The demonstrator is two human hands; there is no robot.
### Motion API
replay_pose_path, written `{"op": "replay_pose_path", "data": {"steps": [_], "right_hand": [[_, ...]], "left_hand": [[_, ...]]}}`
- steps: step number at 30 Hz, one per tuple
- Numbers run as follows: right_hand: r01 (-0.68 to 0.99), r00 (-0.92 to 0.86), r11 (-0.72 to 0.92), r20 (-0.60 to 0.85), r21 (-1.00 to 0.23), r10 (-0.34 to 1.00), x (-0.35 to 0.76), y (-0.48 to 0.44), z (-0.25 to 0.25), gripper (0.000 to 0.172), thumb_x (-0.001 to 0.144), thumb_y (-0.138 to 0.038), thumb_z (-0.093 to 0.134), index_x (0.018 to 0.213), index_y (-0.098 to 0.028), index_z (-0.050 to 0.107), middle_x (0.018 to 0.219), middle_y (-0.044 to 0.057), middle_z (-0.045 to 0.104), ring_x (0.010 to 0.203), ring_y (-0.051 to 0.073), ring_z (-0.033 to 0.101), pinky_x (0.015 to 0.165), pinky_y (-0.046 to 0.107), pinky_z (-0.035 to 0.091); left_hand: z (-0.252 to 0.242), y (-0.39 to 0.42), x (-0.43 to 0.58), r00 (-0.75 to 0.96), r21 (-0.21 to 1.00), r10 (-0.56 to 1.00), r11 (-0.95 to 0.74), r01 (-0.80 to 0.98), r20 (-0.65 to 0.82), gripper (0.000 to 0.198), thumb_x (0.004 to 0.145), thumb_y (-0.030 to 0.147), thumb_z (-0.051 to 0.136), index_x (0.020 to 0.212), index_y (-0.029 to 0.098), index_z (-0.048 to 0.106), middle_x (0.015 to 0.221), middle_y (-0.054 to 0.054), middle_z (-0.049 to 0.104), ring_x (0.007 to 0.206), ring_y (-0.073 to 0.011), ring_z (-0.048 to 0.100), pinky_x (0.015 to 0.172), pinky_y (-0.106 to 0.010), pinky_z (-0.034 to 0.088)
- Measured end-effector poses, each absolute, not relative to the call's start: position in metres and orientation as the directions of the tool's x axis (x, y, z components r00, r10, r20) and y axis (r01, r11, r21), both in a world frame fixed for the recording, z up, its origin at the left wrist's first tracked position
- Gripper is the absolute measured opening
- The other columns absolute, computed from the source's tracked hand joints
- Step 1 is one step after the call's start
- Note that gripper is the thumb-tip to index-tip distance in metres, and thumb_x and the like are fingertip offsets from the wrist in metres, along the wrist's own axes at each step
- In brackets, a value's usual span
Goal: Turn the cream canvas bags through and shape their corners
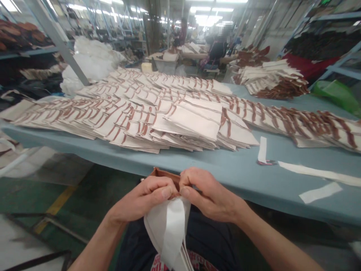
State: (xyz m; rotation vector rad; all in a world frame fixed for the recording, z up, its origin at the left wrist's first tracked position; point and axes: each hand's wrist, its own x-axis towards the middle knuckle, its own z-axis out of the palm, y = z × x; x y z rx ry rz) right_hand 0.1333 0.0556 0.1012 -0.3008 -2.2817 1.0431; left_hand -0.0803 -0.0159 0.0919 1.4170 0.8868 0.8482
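Observation:
My left hand (146, 197) and my right hand (207, 194) meet just in front of the table's near edge, fingers curled and pinched together on a cream fabric piece (169, 229) with a brown leather trim (166, 175) at its top. The cream cloth hangs down over my lap. Both thumbs press on the seam where cloth meets trim. On the blue-grey table (197, 165) beyond lie overlapping rows of several similar cream pieces with brown straps (158, 113).
Loose white strips (320, 192) and a small tag (263, 150) lie on the table at right. Another stack of pieces (270, 81) sits far right. A person (218, 49) sits at a far table. Shelving stands on both sides; a green bag (337, 94) lies at right.

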Motion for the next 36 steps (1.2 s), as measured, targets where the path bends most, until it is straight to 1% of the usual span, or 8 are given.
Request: {"op": "replay_pose_path", "data": {"steps": [4, 11, 15, 18, 21, 23, 30, 36], "right_hand": [[-0.048, -0.805, 0.696, 0.440, -0.717, 0.398, 0.130, 0.063, 0.110, 0.024, 0.105, -0.027, 0.047, 0.083, -0.021, 0.051, 0.076, -0.001, 0.056, 0.070, 0.015, 0.048, 0.069, 0.028, 0.039], [-0.097, -0.801, 0.564, 0.400, -0.820, 0.445, 0.121, 0.076, 0.104, 0.031, 0.106, -0.040, 0.050, 0.083, -0.020, 0.055, 0.082, 0.001, 0.059, 0.077, 0.015, 0.054, 0.076, 0.029, 0.044], [-0.095, -0.651, 0.458, 0.404, -0.884, 0.643, 0.126, 0.064, 0.086, 0.030, 0.106, -0.042, 0.049, 0.089, -0.020, 0.058, 0.096, 0.005, 0.066, 0.091, 0.018, 0.062, 0.086, 0.032, 0.048], [0.095, -0.527, 0.377, 0.275, -0.921, 0.804, 0.136, 0.044, 0.079, 0.026, 0.104, -0.036, 0.050, 0.087, -0.020, 0.060, 0.083, 0.002, 0.065, 0.080, 0.016, 0.060, 0.077, 0.029, 0.048], [0.265, -0.571, 0.308, 0.109, -0.914, 0.814, 0.140, 0.024, 0.077, 0.019, 0.089, -0.030, 0.067, 0.074, -0.019, 0.060, 0.071, -0.001, 0.062, 0.067, 0.014, 0.055, 0.063, 0.025, 0.043], [0.292, -0.571, 0.259, 0.050, -0.921, 0.819, 0.139, 0.015, 0.075, 0.021, 0.085, -0.029, 0.069, 0.071, -0.019, 0.058, 0.067, -0.003, 0.059, 0.063, 0.013, 0.052, 0.058, 0.024, 0.040], [0.034, -0.540, -0.040, -0.052, -0.999, 0.840, 0.138, 0.012, 0.071, 0.034, 0.091, -0.044, 0.068, 0.074, -0.019, 0.054, 0.066, -0.003, 0.054, 0.058, 0.011, 0.046, 0.055, 0.022, 0.038], [-0.062, -0.633, -0.418, -0.288, -0.906, 0.719, 0.138, 0.015, 0.071, 0.054, 0.080, -0.065, 0.079, 0.081, -0.020, 0.051, 0.057, -0.008, 0.049, 0.047, 0.006, 0.036, 0.046, 0.018, 0.028]], "left_hand": [[0.097, -0.013, -0.082, 0.468, 0.992, 0.881, 0.010, 0.122, -0.067, 0.058, 0.100, 0.067, 0.047, 0.068, 0.020, 0.037, 0.066, 0.005, 0.030, 0.059, -0.0101, 0.027, 0.051, -0.024, 0.022], [0.108, -0.012, -0.077, 0.437, 0.968, 0.899, -0.101, 0.229, -0.010, 0.055, 0.105, 0.062, 0.039, 0.070, 0.019, 0.041, 0.068, 0.004, 0.033, 0.061, -0.0112, 0.029, 0.054, -0.025, 0.026], [0.100, -0.015, -0.073, 0.382, 0.952, 0.924, -0.113, 0.285, -0.005, 0.056, 0.105, 0.060, 0.039, 0.066, 0.021, 0.034, 0.064, 0.006, 0.029, 0.057, -0.0099, 0.026, 0.052, -0.025, 0.024], [0.094, -0.018, -0.070, 0.332, 0.931, 0.943, -0.112, 0.348, -0.011, 0.052, 0.107, 0.051, 0.038, 0.065, 0.020, 0.034, 0.067, 0.004, 0.037, 0.059, -0.0103, 0.034, 0.056, -0.025, 0.030], [0.094, -0.018, -0.068, 0.282, 0.895, 0.959, -0.125, 0.429, -0.001, 0.048, 0.107, 0.041, 0.037, 0.064, 0.019, 0.039, 0.068, 0.003, 0.045, 0.061, -0.0112, 0.041, 0.058, -0.025, 0.032], [0.096, -0.017, -0.066, 0.272, 0.875, 0.962, -0.154, 0.458, 0.027, 0.046, 0.106, 0.037, 0.037, 0.064, 0.019, 0.039, 0.067, 0.003, 0.045, 0.061, -0.0112, 0.042, 0.058, -0.025, 0.032], [0.091, -0.014, -0.065, 0.257, 0.849, 0.963, -0.205, 0.487, 0.085, 0.044, 0.104, 0.031, 0.042, 0.062, 0.020, 0.036, 0.062, 0.005, 0.038, 0.056, -0.0096, 0.034, 0.054, -0.024, 0.027], [0.084, -0.013, -0.066, 0.174, 0.865, 0.978, -0.181, 0.467, 0.111, 0.040, 0.101, 0.027, 0.043, 0.061, 0.019, 0.038, 0.061, 0.005, 0.040, 0.056, -0.0097, 0.038, 0.055, -0.024, 0.030]]}}
